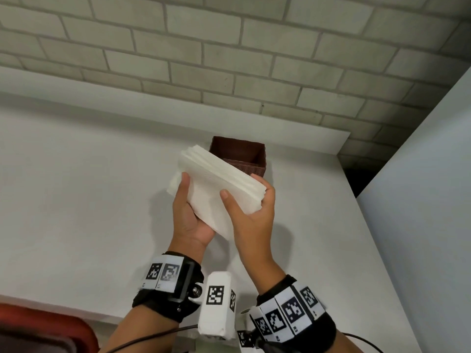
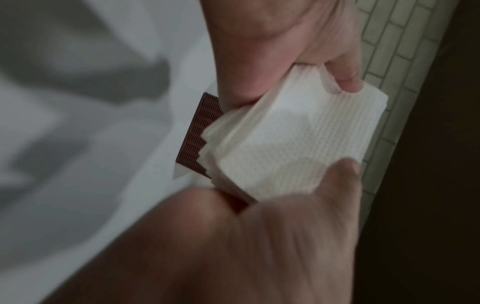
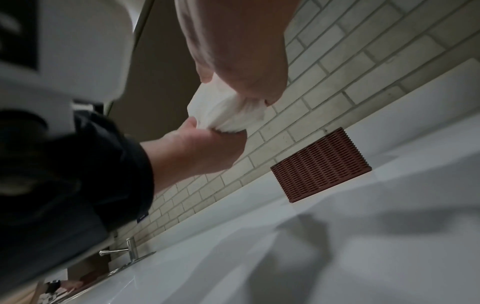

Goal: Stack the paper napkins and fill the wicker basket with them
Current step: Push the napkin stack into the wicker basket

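Napkins (image 1: 219, 184), a thick white stack, sit tilted above the counter (image 1: 76, 200), just in front of the brown wicker basket (image 1: 244, 159). The left hand (image 1: 190, 215) and right hand (image 1: 252, 212) both curl their fingers around the stack, thumbs on top.

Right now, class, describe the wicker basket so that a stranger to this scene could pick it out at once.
Start at the pale brick wall and drop to the white counter below it. The wicker basket stands near the counter's back edge, just beyond the napkin stack held in both hands. It is the only dark brown, woven, square thing there.
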Demonstrator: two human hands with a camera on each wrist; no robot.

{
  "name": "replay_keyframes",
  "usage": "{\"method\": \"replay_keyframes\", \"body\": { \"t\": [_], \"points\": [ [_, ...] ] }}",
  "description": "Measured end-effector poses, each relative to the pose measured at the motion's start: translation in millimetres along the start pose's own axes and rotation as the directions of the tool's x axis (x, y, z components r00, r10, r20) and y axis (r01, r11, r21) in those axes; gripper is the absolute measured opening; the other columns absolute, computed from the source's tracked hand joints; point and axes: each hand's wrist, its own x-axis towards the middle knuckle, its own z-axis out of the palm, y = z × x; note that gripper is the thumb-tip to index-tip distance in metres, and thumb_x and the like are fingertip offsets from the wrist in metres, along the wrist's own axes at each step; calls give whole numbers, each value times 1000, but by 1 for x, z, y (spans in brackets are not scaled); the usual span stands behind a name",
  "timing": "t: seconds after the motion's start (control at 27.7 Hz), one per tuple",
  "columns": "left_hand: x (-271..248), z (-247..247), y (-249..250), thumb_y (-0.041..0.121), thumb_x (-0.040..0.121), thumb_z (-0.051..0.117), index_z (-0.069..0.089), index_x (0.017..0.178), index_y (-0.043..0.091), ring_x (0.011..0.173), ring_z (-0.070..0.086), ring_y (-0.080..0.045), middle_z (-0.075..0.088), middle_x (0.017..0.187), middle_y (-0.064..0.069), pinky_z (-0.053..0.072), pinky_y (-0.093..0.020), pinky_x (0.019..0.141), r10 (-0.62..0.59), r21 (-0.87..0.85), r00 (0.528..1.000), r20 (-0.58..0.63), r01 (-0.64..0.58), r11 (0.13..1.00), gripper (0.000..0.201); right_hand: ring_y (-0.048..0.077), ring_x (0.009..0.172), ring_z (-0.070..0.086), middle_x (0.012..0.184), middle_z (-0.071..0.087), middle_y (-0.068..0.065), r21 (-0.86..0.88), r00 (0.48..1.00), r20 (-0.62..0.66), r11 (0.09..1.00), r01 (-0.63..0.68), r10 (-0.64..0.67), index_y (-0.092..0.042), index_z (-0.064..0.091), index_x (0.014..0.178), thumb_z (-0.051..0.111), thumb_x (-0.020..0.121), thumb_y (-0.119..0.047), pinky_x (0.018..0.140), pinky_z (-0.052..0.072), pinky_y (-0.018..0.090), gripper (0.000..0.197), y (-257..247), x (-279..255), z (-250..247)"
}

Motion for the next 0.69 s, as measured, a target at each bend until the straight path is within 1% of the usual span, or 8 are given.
{"method": "replay_keyframes", "body": {
  "t": [0.07,0.25,0.36,0.43,0.51,0.61,0.65,0.69],
  "points": [
    [5,1,3,44,78,61,63,117,14,105,64,-31,70,107,-12,50,-50,93,-7,-3,999,-35,7,1000,49,-9,89,62,105,60,-13,0,1000,6,1000,-2,2,-37,45,109,76,75,-8,73,53,11,55,4,3,0],
    [12,8,-4,44,87,56,62,119,14,103,64,-31,70,105,-13,51,-48,90,-41,22,993,-108,44,999,44,-20,84,57,100,57,-20,-110,999,-6,993,-33,33,-39,45,105,72,80,-13,71,49,3,44,11,10,3],
    [20,11,1,41,90,54,64,109,16,102,64,-31,69,107,-13,52,-48,87,25,66,983,-179,-13,998,33,-13,83,57,98,53,-24,-154,997,-32,985,-78,74,-31,41,115,66,85,-25,66,45,-2,39,12,23,-2],
    [25,12,-3,42,92,51,62,112,15,100,65,-30,69,109,-14,53,-45,81,-18,91,978,-207,37,995,36,-11,84,54,97,51,-26,-177,990,-18,974,-143,142,-24,37,125,64,86,-29,64,44,-5,48,17,30,-2],
    [29,13,-7,41,93,48,61,110,14,95,65,-29,69,104,-13,54,-43,76,-45,117,969,-241,75,990,34,-12,85,52,96,51,-24,-225,985,-21,959,-171,170,-19,37,127,69,83,-26,64,43,-6,54,23,36,-1],
    [39,8,-1,28,92,54,59,114,9,95,65,-27,67,110,-13,55,-41,77,27,229,953,-303,45,972,30,-8,85,54,98,57,-18,-239,959,-53,929,-282,278,-24,42,116,73,80,-22,66,47,3,48,26,51,-10],
    [44,5,4,23,92,55,59,113,8,91,65,-25,67,108,-12,55,-38,72,60,283,945,-321,35,959,26,-1,87,59,103,63,-11,-173,923,-49,907,-383,381,-20,48,115,73,80,-19,69,50,10,43,25,57,-16],
    [48,4,9,19,93,54,58,110,9,88,64,-23,66,105,-11,54,-35,68,78,334,940,-334,41,942,21,8,89,64,108,67,-2,-74,858,-12,855,-513,514,-15,54,116,72,81,-15,69,55,18,40,23,63,-21]
  ]
}}
